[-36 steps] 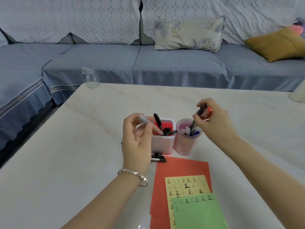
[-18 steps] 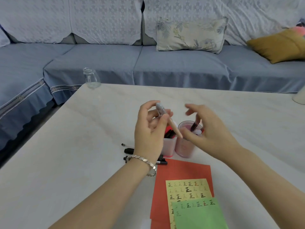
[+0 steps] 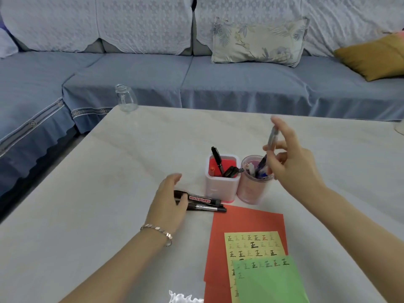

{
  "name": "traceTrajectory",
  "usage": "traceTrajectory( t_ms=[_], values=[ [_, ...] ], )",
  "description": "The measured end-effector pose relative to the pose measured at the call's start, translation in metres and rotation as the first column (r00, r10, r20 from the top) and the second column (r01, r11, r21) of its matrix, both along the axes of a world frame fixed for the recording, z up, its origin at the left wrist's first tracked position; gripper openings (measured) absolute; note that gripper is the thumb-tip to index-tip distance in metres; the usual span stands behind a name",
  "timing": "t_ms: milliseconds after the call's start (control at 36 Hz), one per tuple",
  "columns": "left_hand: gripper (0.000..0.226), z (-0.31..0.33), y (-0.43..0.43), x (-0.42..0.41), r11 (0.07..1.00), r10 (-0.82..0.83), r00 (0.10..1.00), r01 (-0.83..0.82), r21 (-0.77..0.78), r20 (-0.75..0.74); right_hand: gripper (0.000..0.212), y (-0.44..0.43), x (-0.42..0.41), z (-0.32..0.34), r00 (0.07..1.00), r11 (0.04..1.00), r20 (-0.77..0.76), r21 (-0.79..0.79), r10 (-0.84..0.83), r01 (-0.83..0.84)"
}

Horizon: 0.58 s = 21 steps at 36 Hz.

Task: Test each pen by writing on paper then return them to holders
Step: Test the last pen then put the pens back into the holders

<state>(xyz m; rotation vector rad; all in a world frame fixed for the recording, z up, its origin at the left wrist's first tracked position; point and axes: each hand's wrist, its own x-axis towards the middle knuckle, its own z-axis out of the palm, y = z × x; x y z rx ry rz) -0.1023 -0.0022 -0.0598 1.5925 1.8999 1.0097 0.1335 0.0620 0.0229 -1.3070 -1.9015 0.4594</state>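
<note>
Marble-like table (image 3: 109, 171) carries green paper (image 3: 269, 285) and a round pink holder (image 3: 251, 191). The right hand (image 3: 295, 167) pinches a grey pen (image 3: 272, 138) just above that holder; the left hand (image 3: 168, 200), relaxed, rests on two black markers (image 3: 203, 201). To pass the rim cleanly, I would keep the pen vertical and slow. Its long axis stands almost upright, lower end pointing into the holder's mouth.

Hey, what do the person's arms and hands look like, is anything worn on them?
No sleeves or gloves are in view. The left hand has a silvery bracelet of flat links at its wrist. The right hand shows no bracelet or watch, and no ring that I can make out.
</note>
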Motion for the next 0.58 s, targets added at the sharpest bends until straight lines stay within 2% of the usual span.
traceTrajectory(
  t_ms=[56, 139, 194, 278, 333, 389, 472, 583],
  values=[
    [0.045, -0.013, -0.003, -0.01, 0.993, -0.078, 0.984, 0.062, -0.1, -0.159, 0.06, 0.003, 0.001, -0.007, 0.999, 0.998, 0.014, -0.045, -0.037, 0.038],
    [0.046, -0.023, -0.005, -0.013, 0.969, -0.228, 0.894, 0.169, -0.182, -0.385, 0.03, 0.007, 0.002, -0.014, 0.993, 0.992, 0.044, -0.046, -0.112, 0.114],
    [0.052, -0.028, -0.001, -0.012, 0.959, -0.275, 0.827, 0.198, -0.203, -0.491, 0.014, 0.01, 0.002, -0.018, 0.98, 0.985, 0.128, -0.059, -0.151, 0.159],
    [0.062, -0.033, 0.009, -0.009, 0.942, -0.33, 0.733, 0.215, -0.259, -0.595, 0.004, 0.011, 0.004, -0.022, 0.945, 0.966, 0.266, -0.122, -0.188, 0.226],
    [0.063, -0.036, 0.018, -0.008, 0.92, -0.385, 0.665, 0.224, -0.32, -0.64, 0.008, 0.01, 0.004, -0.02, 0.936, 0.95, 0.297, -0.186, -0.191, 0.252],
    [0.059, -0.038, 0.026, -0.008, 0.909, -0.412, 0.634, 0.233, -0.347, -0.655, 0.017, 0.007, 0.006, -0.018, 0.937, 0.946, 0.293, -0.202, -0.19, 0.255],
    [0.045, -0.036, 0.036, -0.008, 0.895, -0.443, 0.598, 0.251, -0.368, -0.668, 0.03, -0.003, 0.008, -0.013, 0.944, 0.971, 0.257, -0.061, -0.209, 0.232],
    [0.034, -0.03, 0.043, -0.006, 0.846, -0.532, 0.513, 0.283, -0.452, -0.674, 0.018, -0.03, 0.002, -0.008, 0.982, 0.988, 0.13, 0.085, -0.14, 0.13]
  ],
)
